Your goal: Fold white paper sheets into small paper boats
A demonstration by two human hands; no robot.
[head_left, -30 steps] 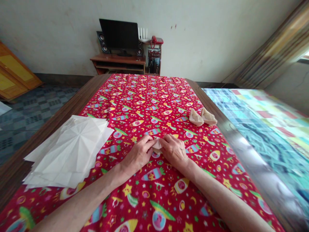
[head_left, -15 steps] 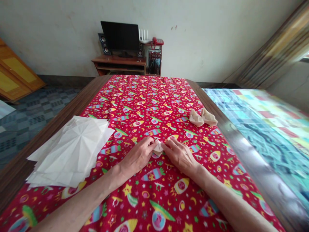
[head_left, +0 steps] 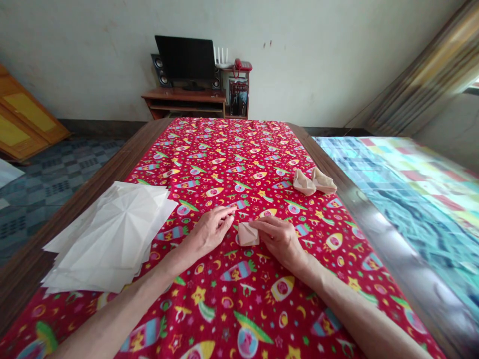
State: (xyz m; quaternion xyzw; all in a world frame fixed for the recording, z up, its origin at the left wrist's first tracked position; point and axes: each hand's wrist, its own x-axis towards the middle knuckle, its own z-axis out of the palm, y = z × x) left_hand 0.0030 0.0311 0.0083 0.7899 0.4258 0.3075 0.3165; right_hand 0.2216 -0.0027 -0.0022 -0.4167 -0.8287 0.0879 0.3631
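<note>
head view | above the table [head_left: 130, 149] | facing forward and down | red cloth [head_left: 224, 167] near, wall [head_left: 318, 60] well beyond

Folded paper [head_left: 247, 235] cream-white; cloth [head_left: 224, 286] red with rockets, yellow stars; monitor [head_left: 185, 59] black; telephone [head_left: 245, 66] red.

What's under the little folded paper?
The folded paper sits on the red cloth, which shows around it. The spot right underneath is covered, so I can't see that.

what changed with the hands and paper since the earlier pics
The left hand let go of the small folded paper and moved left; the right hand still touches it. The stack of creased paper sheets and the two folded paper pieces stayed put.
</note>
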